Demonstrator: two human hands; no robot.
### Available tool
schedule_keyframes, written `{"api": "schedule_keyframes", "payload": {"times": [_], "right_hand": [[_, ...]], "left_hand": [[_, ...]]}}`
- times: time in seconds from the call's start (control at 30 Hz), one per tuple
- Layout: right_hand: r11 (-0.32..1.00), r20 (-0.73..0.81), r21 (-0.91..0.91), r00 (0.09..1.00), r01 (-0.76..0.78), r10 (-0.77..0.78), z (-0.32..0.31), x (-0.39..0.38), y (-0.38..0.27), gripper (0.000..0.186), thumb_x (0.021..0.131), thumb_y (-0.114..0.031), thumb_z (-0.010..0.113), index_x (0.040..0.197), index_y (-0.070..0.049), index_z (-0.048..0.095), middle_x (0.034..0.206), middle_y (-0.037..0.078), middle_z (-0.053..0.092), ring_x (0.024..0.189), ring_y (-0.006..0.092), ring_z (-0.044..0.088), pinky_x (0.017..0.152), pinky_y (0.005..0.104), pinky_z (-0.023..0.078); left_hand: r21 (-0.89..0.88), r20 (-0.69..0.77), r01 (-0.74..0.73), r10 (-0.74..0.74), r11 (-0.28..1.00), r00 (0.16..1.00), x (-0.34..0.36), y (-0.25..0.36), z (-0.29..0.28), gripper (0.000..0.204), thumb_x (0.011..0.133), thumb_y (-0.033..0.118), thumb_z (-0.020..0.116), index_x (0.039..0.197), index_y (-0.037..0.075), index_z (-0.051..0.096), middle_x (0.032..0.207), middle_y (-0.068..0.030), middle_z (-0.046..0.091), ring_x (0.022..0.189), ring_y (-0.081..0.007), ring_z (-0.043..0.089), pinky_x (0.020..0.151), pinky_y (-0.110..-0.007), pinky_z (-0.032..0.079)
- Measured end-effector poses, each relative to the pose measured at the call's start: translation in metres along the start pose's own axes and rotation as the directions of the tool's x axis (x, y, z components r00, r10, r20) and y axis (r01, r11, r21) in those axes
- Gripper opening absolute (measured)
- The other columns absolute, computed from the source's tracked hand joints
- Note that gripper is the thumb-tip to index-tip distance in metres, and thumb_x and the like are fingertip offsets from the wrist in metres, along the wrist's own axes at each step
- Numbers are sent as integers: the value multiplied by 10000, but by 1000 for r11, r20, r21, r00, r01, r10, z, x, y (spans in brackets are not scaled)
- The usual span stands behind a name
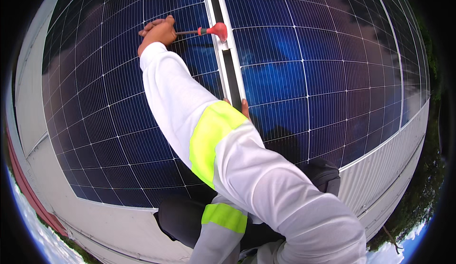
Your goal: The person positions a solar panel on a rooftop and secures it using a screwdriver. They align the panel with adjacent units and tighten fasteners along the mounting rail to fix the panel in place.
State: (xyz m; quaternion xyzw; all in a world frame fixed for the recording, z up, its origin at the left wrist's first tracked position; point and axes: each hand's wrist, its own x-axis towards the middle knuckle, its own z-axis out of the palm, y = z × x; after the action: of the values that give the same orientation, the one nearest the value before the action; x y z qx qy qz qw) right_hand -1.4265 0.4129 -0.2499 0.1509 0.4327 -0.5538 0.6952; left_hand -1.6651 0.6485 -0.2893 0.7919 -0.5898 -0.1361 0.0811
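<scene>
A person's right hand [159,31] reaches far forward across a dark blue solar panel [109,102], at the end of a long white sleeve [228,150] that has a bright yellow-green band near the elbow. The fingers are curled shut around the thin metal shaft of a hand tool [202,30]. The tool lies level, pointing to the right, and ends in a red rounded head [218,29]. That red end sits on the narrow seam [228,55] between two panels, where two pale metal frame edges run side by side with a dark gap between them.

The left hand [243,107] is almost wholly hidden behind the right arm. Only a few fingertips show, resting on or just beside the same seam, nearer to the person than the tool. Whether this hand is open, or holds anything, cannot be told.

To the right of the seam lies a second solar panel [332,74], its grid of fine white lines reflecting cloudy sky. The panels sit on a pale corrugated metal roof [380,178], which shows along the lower and left edges. Below the arms, the person's dark-clad knees [183,219] press on the panel's lower edge, and a second yellow-green band [224,216] shows on the clothing. Green trees [418,197] and sky appear past the roof's rim.
</scene>
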Motion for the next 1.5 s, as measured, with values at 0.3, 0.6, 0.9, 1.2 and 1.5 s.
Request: {"api": "schedule_keyframes", "payload": {"times": [0.3, 0.6, 0.9, 1.2, 1.5], "right_hand": [[965, 262, -220, 962, 139, -79, -75, -8, -54, 316, 966, -345, 535, 1132, -78, 504, 1054, 109, 590, 991, 221, 570, 897, 388, 466], [908, 628, -375, 772, 189, 99, -28, -87, -65, 182, 1002, -243, 500, 970, -79, 571, 937, 66, 657, 883, 211, 640, 907, 403, 496], [-691, 547, -106, 622, 716, 561, -16, -50, -214, 479, 874, -400, 703, 1163, -26, 626, 957, 117, 710, 897, 270, 702, 784, 401, 534], [-634, 554, 105, 484, 766, 677, -31, 15, -280, 282, 929, -285, 635, 1143, -106, 681, 993, 100, 712, 919, 256, 685, 866, 419, 529], [-633, 528, 143, 482, 761, 699, -26, 29, -265, 271, 930, -277, 633, 1122, -91, 684, 966, 88, 696, 883, 246, 671, 858, 413, 526]], "left_hand": [[-63, -50, 22, -25, 998, 998, -5, -4, -9, 515, 985, 241, 404, 1494, 166, 399, 1567, -248, 248, 1443, -441, 247, 1172, -578, 170], [14, 19, -26, 26, 1000, 999, -13, -7, 1, 540, 975, 279, 430, 1501, 169, 378, 1589, -201, 227, 1471, -383, 214, 1194, -558, 122], [-84, -145, 84, -95, 993, 985, -4, 11, -10, 561, 982, 236, 417, 1534, 250, 316, 1607, -188, 188, 1481, -360, 210, 1189, -574, 148], [-39, -93, 96, -100, 995, 991, -3, 11, -11, 574, 981, 240, 424, 1540, 250, 297, 1610, -179, 181, 1489, -332, 196, 1201, -549, 150], [-31, -105, 101, -104, 994, 989, -3, 11, -12, 582, 974, 236, 443, 1537, 264, 303, 1610, -175, 184, 1483, -335, 211, 1199, -553, 156]]}}
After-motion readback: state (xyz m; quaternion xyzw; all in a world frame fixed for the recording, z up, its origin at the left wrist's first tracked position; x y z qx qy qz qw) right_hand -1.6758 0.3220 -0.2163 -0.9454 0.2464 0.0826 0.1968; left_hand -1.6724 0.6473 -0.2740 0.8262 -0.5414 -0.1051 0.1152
